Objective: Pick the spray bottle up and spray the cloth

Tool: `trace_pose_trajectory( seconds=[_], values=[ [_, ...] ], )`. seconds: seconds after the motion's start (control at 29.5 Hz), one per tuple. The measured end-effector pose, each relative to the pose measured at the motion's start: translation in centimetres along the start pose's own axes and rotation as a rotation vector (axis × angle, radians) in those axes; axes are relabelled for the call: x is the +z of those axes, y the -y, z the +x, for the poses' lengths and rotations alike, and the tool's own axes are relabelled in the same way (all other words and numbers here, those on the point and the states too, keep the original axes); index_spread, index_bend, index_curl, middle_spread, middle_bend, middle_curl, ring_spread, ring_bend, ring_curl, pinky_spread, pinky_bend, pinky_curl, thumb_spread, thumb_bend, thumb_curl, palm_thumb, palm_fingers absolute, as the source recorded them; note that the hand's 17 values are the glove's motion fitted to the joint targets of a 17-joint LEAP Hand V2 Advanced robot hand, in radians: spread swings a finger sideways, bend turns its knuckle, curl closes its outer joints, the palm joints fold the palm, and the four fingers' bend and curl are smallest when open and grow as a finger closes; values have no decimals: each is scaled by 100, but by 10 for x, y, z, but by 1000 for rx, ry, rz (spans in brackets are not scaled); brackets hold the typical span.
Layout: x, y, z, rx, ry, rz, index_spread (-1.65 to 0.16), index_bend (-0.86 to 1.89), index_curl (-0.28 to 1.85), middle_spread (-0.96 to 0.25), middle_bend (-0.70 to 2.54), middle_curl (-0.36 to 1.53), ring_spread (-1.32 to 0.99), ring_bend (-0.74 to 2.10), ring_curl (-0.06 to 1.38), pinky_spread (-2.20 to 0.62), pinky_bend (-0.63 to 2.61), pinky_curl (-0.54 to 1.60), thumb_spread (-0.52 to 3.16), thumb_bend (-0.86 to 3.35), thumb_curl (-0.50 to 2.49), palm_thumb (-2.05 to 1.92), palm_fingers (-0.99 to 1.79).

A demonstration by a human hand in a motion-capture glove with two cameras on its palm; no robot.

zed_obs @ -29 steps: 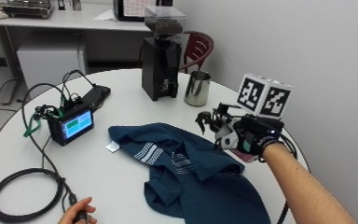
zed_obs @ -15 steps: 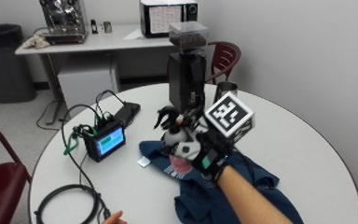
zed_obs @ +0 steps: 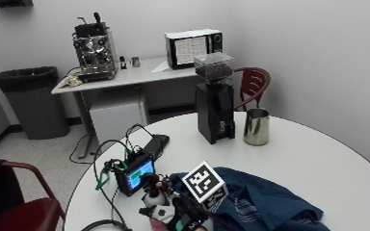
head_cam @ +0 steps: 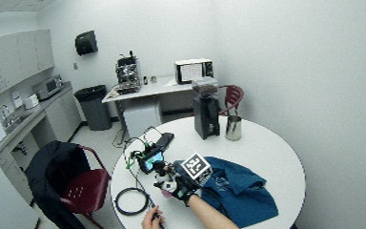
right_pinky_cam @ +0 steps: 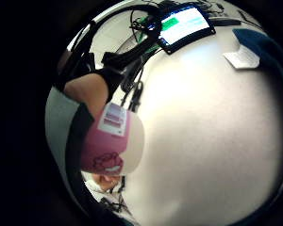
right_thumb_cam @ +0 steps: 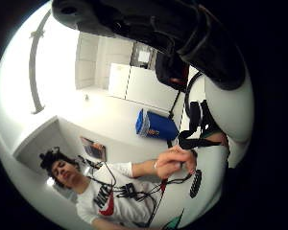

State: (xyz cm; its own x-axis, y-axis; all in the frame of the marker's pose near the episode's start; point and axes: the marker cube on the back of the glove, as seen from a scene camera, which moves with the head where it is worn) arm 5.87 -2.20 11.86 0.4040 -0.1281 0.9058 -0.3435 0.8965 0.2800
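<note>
cloth [zed_obs: 262, 204] of dark blue lies spread and rumpled on the round white table [zed_obs: 313, 159], toward the side nearest us, with pale stripes showing on one fold. our gloved right hand [head_cam: 182, 187] is raised just above the table at the cloth's edge, between the cloth and a small monitor [zed_obs: 137, 174] with a lit screen. the hand grips the spray bottle [zed_obs: 154, 192]: in the outside view we see its white neck and dark trigger head poking up out of the black glove, and in the little finger side palm view the bottle's pink body [right_pinky_cam: 111, 141] with a white label fills the space close to the palm, with a bare fingertip curled against it. we cannot tell which way the nozzle points. the bottle is held off the table, beside the cloth and not over its middle. our bare left hand [head_cam: 151, 221] rests on the table edge near a coil of black cable [head_cam: 131, 200]. farther across the table stand a tall black coffee grinder [zed_obs: 214, 103] and, just beside it, a steel pitcher [zed_obs: 257, 126], both well apart from the cloth. a red chair [zed_obs: 18, 211] stands at the table's side.
</note>
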Motion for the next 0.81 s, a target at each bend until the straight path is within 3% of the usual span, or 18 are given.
trace_pose_trajectory(
  seconds=[0.41, 0.54, 0.81],
  values=[
    [-26, 5, -12, 3, -64, 42, -29, 8, 20, -9, 35, 48, -11, 53, 42, 20, 24, 35, 92, -2, 61, 104, 81],
    [-61, -5, -37, -49, -105, 96, -32, -11, 12, -9, 33, 48, -9, 55, 45, 21, 40, 41, 96, -3, 59, 102, 53],
    [-130, -39, -101, -155, -321, 121, -34, -3, 2, -8, 39, 46, -7, 59, 41, 21, 52, 41, 101, -3, 56, 96, 49]
  ],
)
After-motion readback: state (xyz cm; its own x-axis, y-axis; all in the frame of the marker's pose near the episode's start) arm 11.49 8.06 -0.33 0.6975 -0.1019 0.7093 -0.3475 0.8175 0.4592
